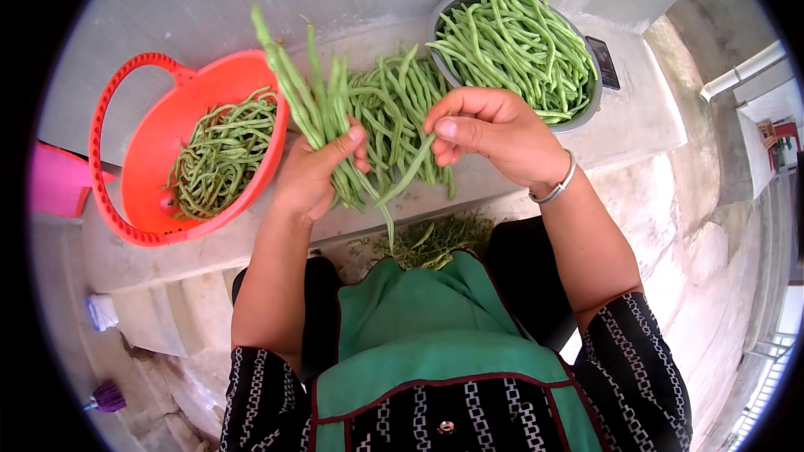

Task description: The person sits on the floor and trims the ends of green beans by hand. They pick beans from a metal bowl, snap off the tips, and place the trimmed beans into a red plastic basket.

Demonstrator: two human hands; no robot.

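My left hand (322,163) is closed round a bunch of long green beans (308,105) that stick up past the thumb, with a few ends hanging below. My right hand (494,134) pinches the tip of a single green bean (408,177) between thumb and forefinger; its other end reaches down toward the left hand's bunch. Behind and between both hands lies a loose pile of green beans (402,88) on the pale ledge. A bangle circles my right wrist.
To the left stands a red plastic basket (138,176) holding thinner, browner beans. A grey bowl (596,88) heaped with green beans is at the back right, beside a dark phone (603,63). Plant scraps (440,238) lie below the ledge (645,109). A grey wall rises behind.
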